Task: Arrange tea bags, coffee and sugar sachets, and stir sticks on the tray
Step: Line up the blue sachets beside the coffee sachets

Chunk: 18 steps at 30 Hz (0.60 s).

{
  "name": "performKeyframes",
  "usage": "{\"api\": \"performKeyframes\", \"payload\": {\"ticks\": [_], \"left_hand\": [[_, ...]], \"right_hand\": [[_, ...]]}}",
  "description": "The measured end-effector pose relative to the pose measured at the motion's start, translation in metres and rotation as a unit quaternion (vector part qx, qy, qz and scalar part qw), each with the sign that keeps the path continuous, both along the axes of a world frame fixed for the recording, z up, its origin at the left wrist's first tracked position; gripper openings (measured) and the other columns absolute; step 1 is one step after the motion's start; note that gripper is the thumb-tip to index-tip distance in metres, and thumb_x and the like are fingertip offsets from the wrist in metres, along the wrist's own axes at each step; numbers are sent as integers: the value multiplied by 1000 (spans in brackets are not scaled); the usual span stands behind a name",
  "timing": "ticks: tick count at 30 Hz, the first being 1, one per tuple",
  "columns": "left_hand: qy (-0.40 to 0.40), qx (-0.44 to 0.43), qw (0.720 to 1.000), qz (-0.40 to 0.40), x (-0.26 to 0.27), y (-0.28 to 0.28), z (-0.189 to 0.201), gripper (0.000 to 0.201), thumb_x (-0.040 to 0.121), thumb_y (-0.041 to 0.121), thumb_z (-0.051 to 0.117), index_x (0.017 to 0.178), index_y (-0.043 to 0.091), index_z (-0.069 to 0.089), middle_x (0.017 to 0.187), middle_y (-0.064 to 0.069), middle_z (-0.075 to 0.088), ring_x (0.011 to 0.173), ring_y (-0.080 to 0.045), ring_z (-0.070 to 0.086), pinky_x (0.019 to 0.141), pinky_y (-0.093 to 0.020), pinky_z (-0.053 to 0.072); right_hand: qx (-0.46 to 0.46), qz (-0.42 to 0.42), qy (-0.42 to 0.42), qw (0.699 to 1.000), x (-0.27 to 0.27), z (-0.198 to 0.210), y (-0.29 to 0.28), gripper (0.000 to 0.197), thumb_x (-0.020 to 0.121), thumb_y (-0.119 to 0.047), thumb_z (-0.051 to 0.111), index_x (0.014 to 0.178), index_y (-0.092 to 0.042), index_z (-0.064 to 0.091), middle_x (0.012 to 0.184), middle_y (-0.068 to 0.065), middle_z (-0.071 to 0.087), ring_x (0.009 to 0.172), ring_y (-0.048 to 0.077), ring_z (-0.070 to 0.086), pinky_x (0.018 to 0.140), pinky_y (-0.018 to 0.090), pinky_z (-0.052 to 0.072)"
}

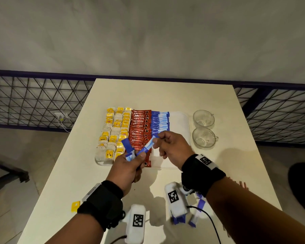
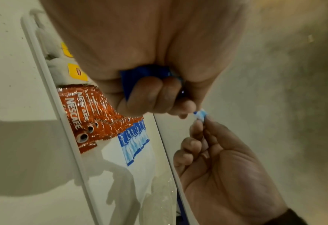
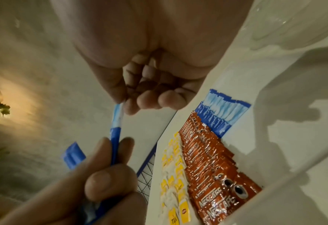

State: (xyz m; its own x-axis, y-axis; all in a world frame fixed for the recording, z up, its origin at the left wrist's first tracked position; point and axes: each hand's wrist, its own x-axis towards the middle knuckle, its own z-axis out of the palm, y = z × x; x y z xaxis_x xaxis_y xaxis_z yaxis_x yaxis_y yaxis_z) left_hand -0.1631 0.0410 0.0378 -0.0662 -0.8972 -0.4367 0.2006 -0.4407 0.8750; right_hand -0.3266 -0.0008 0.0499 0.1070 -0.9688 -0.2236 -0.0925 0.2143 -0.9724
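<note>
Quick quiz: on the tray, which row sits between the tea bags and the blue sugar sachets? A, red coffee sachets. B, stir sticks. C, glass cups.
A: on the tray, the red coffee sachets lie between the tea bags and the blue sugar sachets.

Both hands above tray (image 1: 180,138): left hand (image 1: 128,166) grips blue sachets (image 1: 128,150); right hand (image 1: 173,147) pinches one sachet (image 1: 148,147).

wall (image 1: 148,32): grey, plain | table (image 1: 74,173): white | railing (image 1: 33,103): dark wire mesh | floor (image 1: 16,155): pale tiles
</note>
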Motion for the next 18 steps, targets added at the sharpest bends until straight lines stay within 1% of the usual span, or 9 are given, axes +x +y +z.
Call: {"api": "performKeyframes", "payload": {"ticks": [2, 4, 6, 8, 11, 12, 14, 16, 18], "left_hand": [[-3, -9, 999, 41, -4, 1, 1, 18, 95, 13, 58, 79, 4, 52, 58, -8, 42, 39, -11, 24, 41, -18, 23], [-3, -22, 998, 63, -9, 1, 4, 20, 95, 13, 58, 78, 6, 51, 55, -4, 44, 39, -10, 24, 42, -18, 22], [-3, -34, 997, 75, -13, 2, 7, 20, 95, 14, 58, 77, 9, 52, 52, -1, 44, 38, -9, 24, 43, -18, 21], [-14, -50, 995, 83, -15, 3, 10, 19, 94, 13, 59, 76, 12, 53, 49, 2, 40, 38, -9, 22, 44, -20, 20], [-42, -65, 994, 82, -17, 2, 16, 22, 94, 9, 59, 73, 15, 55, 44, 8, 34, 37, -8, 23, 42, -20, 21], [-47, -65, 994, 78, -18, 2, 18, 21, 93, 8, 59, 74, 15, 56, 43, 8, 34, 36, -7, 23, 42, -20, 22], [-47, -62, 994, 72, -18, 2, 19, 21, 93, 8, 60, 74, 15, 56, 43, 8, 33, 37, -8, 23, 44, -22, 21], [-44, -59, 994, 82, -17, 1, 17, 22, 92, 9, 62, 72, 15, 56, 43, 7, 32, 38, -10, 21, 46, -23, 19], [-39, -54, 993, 99, -16, 0, 14, 15, 92, 10, 62, 78, 12, 60, 43, 8, 31, 37, -9, 21, 46, -22, 21]], "right_hand": [[11, -10, -6, 1000, -9, 1, 5, 18, 89, -7, 63, 75, -16, 56, 58, -2, 60, 47, 14, 46, 49, 27, 37], [22, -8, 9, 1000, -15, 1, 9, 19, 88, -6, 62, 74, -16, 56, 56, -4, 60, 49, 15, 46, 50, 28, 36], [40, -7, 20, 999, -19, 0, 11, 18, 87, -6, 62, 74, -16, 56, 58, -3, 61, 50, 17, 47, 50, 29, 35], [51, 8, 27, 998, -22, 2, 14, 15, 86, -6, 61, 76, -15, 56, 62, -1, 63, 51, 18, 47, 50, 28, 36], [37, 44, 36, 998, -24, 7, 20, 11, 88, -9, 60, 79, -15, 60, 71, -2, 66, 54, 15, 51, 50, 27, 40], [27, 46, 37, 998, -24, 7, 22, 11, 89, -11, 61, 79, -16, 62, 69, -5, 65, 54, 13, 52, 52, 27, 41], [15, 36, 31, 999, -25, 8, 24, 11, 90, -12, 63, 79, -15, 63, 59, -8, 60, 51, 11, 51, 54, 26, 43], [7, 25, 25, 999, -25, 7, 22, 10, 90, -14, 64, 81, -13, 63, 53, -5, 56, 48, 10, 48, 54, 25, 44], [16, 15, 4, 1000, -24, 7, 22, 8, 89, -14, 65, 82, -12, 63, 59, 3, 58, 49, 13, 49, 53, 26, 45]]}}
